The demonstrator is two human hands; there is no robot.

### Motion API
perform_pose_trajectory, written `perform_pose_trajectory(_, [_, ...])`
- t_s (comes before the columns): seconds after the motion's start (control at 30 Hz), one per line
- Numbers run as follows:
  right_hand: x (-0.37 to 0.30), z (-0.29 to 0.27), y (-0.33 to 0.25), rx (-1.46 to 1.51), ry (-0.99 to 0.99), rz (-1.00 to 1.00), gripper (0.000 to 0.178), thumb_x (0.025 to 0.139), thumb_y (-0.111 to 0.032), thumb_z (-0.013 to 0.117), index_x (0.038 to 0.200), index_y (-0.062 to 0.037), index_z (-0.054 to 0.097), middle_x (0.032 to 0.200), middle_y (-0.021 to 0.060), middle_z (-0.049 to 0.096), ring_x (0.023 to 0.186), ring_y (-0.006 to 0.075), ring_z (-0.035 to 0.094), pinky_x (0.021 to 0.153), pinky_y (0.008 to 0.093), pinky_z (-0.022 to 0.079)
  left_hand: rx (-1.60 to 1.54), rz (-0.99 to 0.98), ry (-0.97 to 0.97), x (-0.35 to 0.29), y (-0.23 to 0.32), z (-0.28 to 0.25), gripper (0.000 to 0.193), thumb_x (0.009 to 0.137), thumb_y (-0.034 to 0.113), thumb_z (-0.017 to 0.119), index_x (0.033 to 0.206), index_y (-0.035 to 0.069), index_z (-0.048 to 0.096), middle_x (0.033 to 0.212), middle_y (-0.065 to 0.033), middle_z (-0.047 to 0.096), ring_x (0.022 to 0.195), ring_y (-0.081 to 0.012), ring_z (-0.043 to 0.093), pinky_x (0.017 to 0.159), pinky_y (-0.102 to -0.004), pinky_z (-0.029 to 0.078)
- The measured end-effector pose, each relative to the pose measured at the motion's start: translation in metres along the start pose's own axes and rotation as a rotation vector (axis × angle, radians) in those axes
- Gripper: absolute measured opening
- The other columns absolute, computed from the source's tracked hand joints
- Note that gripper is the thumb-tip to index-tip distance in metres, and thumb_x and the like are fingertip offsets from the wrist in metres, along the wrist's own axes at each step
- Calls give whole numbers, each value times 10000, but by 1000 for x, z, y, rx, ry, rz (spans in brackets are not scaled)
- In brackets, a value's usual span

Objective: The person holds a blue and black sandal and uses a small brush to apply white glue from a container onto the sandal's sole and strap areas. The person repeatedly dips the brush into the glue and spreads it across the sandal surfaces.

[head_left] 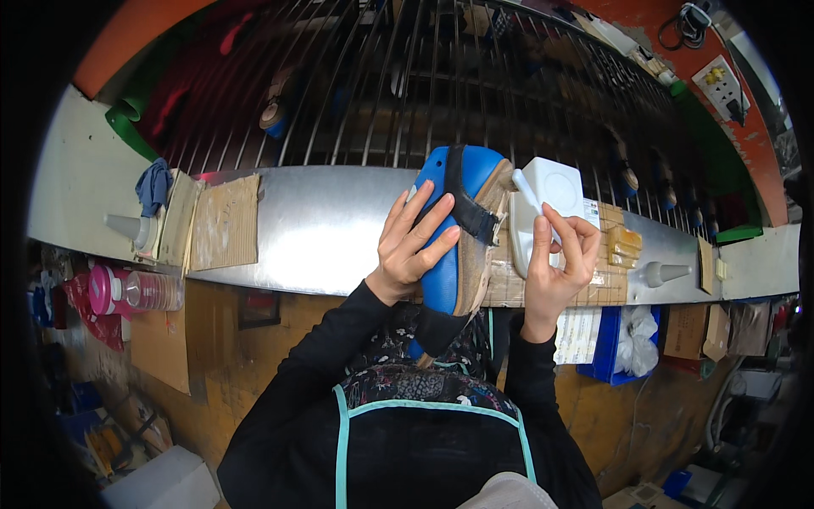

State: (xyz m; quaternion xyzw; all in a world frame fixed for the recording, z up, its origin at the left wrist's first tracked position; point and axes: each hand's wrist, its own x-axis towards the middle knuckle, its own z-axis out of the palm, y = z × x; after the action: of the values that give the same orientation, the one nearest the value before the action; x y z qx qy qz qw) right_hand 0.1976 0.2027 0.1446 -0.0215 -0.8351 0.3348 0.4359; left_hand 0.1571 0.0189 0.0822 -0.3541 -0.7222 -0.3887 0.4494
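Observation:
A blue shoe last (443, 261) with dark straps and a tan sole piece stands tilted in front of me, above my apron. My left hand (413, 242) grips it from the left, fingers spread over its blue side and a dark strap. Between thumb and fingertips, my right hand (563, 263) pinches a small white brush (527, 192). The far end of this brush is close to the tan sole edge; whether it touches, I cannot tell. Just beyond the right hand sits a white plastic container (555, 180), partly behind the brush and fingers.
The metal ledge (314, 212) bears a cardboard sheet (225, 222) at left. At right are a taped board (593, 293), yellow blocks (625, 246) and a grey nozzle-shaped piece (666, 273). Beyond run metal bars (373, 102) with other lasts among them. A blue crate (600, 360) sits below.

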Motion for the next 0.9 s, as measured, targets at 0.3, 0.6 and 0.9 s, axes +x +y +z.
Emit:
perform_pose_trajectory(0.3, [2,-8,6,55,-51,-51,192,781,-114,776,972,-126,760,896,16,573,725,108,520,800,301,305,6,-14,16,4,1,-1,355,817,202,698,1144,199,558,1276,-101,622,1220,-375,552,1008,-530,434])
perform_pose_trajectory(0.6, [2,-18,5,10,-109,-128,204,754,-116,783,956,-138,761,850,12,579,798,151,516,766,306,319,46,1,-30,12,1,-8,358,810,183,702,1136,228,560,1279,-66,624,1223,-347,555,991,-520,456])
perform_pose_trajectory(0.9, [16,-30,4,79,-269,-152,194,752,-109,780,944,-124,756,844,5,585,722,132,523,728,296,301,54,24,-78,21,-2,-14,377,811,187,697,1157,249,561,1291,-48,617,1231,-333,550,987,-520,463])
